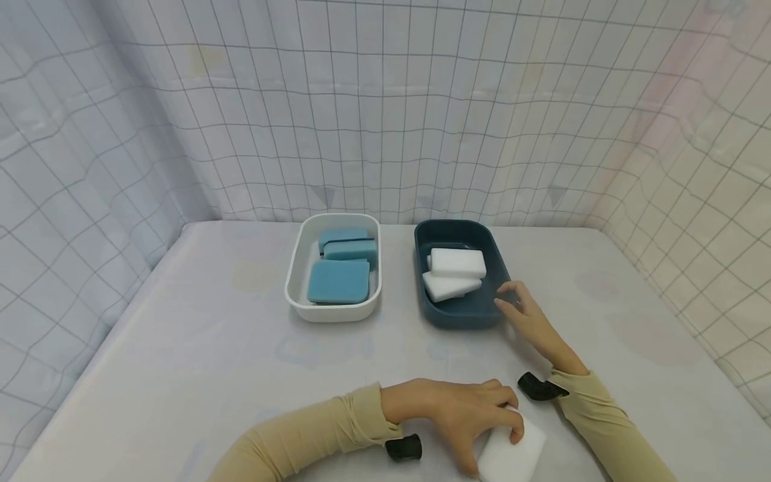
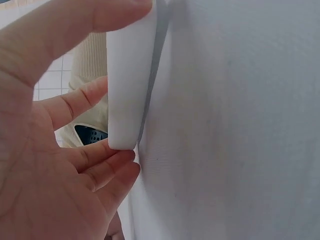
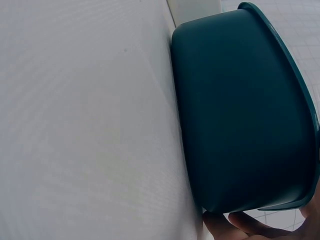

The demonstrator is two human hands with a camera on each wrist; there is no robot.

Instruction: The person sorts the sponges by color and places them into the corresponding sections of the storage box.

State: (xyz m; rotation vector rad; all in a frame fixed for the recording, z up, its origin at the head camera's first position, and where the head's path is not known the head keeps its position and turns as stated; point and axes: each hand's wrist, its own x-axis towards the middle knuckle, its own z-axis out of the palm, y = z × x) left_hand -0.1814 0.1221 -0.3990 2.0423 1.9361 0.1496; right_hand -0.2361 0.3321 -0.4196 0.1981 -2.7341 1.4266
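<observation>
In the head view my left hand (image 1: 476, 412) reaches across the front of the table and grips a white sponge block (image 1: 517, 450). The left wrist view shows thumb and fingers on either side of this sponge (image 2: 131, 85), one end tipped slightly off the white cloth. Beside the front right corner of a dark blue tub (image 1: 464, 321) is my right hand (image 1: 530, 328), fingers loosely bent with their tips at the rim. In the right wrist view some fingertips (image 3: 240, 224) touch the low outer wall of the tub (image 3: 240, 115). Several white sponges (image 1: 456, 263) lie inside it.
A white tub (image 1: 292, 294) holding several blue sponges (image 1: 338, 281) stands left of the dark tub. The table has a white cloth (image 1: 211, 321). Checked curtains (image 1: 361, 120) hang behind and at both sides. My right forearm (image 1: 608, 428) lies just right of the gripped sponge.
</observation>
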